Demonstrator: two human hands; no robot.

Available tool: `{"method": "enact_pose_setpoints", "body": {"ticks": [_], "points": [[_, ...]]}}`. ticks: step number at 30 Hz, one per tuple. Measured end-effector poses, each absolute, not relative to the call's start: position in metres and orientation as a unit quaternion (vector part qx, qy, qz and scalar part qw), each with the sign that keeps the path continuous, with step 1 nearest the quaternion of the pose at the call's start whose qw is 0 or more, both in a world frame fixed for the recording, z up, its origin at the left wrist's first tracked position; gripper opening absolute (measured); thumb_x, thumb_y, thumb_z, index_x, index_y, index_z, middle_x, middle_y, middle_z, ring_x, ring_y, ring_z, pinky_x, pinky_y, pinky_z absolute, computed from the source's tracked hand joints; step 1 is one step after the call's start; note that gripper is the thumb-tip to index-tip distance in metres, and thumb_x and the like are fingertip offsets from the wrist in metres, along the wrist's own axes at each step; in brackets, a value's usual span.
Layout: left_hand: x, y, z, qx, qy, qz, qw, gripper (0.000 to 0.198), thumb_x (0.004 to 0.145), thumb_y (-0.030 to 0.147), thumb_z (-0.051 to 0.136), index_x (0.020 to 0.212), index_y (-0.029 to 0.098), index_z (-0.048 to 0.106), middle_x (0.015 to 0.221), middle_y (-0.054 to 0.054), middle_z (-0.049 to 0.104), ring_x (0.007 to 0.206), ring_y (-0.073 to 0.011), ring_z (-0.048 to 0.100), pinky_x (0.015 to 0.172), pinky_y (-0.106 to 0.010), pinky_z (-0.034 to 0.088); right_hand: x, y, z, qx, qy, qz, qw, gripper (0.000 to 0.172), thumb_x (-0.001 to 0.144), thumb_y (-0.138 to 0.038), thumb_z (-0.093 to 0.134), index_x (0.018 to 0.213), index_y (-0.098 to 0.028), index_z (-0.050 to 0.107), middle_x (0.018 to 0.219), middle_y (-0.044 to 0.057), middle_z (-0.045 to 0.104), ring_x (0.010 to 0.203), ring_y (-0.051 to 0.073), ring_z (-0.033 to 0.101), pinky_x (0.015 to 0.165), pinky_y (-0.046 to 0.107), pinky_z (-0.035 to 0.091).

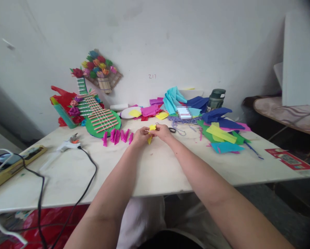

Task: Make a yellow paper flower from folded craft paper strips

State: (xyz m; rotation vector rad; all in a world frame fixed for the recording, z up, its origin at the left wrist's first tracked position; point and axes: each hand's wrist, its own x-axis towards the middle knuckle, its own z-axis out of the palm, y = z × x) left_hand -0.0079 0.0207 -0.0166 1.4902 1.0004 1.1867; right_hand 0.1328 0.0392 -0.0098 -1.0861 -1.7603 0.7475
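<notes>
A small piece of yellow crepe paper is pinched between both hands above the middle of the white table. My left hand grips it from the left, and a narrow yellow end hangs below the fingers. My right hand holds its upper right side with closed fingers. Several folded magenta paper pieces lie in a row just left of my left hand. Beside my right hand, the black handle of what look like scissors shows; the rest is hidden.
A green instrument-shaped craft leans at the back left. A white glue gun with a black cord lies near a power strip. Coloured paper sheets, purple yarn and a dark green bottle occupy the right and back.
</notes>
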Motion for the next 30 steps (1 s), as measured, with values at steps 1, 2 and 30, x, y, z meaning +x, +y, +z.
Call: {"method": "enact_pose_setpoints", "body": {"ticks": [1, 2, 30], "points": [[-0.008, 0.021, -0.017, 0.608, 0.407, 0.485, 0.480, 0.042, 0.053, 0.027, 0.072, 0.085, 0.014, 0.049, 0.063, -0.004, 0.065, 0.060, -0.0157, 0.061, 0.055, -0.023, 0.042, 0.134, 0.039, -0.010, -0.447, -0.722, 0.272, 0.453, 0.022, 0.061, -0.038, 0.065, 0.068, -0.017, 0.063, 0.059, -0.001, 0.060, 0.056, 0.013, 0.055, 0.049, 0.022, 0.040], [-0.008, 0.021, -0.018, 0.605, 0.405, 0.484, 0.485, 0.043, 0.052, 0.027, 0.073, 0.085, 0.014, 0.049, 0.063, -0.004, 0.065, 0.061, -0.0162, 0.061, 0.055, -0.024, 0.042, 0.134, 0.039, -0.009, -0.452, -0.729, 0.245, 0.451, 0.023, 0.061, -0.039, 0.064, 0.068, -0.017, 0.063, 0.059, -0.001, 0.060, 0.057, 0.013, 0.055, 0.050, 0.022, 0.040], [-0.016, 0.013, -0.010, 0.471, 0.276, 0.527, 0.652, 0.026, 0.066, 0.015, 0.063, 0.090, 0.012, 0.053, 0.075, -0.008, 0.065, 0.067, -0.0170, 0.064, 0.064, -0.029, 0.051, 0.145, 0.038, 0.001, -0.457, -0.612, 0.408, 0.500, 0.037, 0.073, -0.050, 0.047, 0.069, -0.015, 0.059, 0.048, -0.001, 0.052, 0.038, 0.007, 0.039, 0.040, 0.021, 0.031]]}}
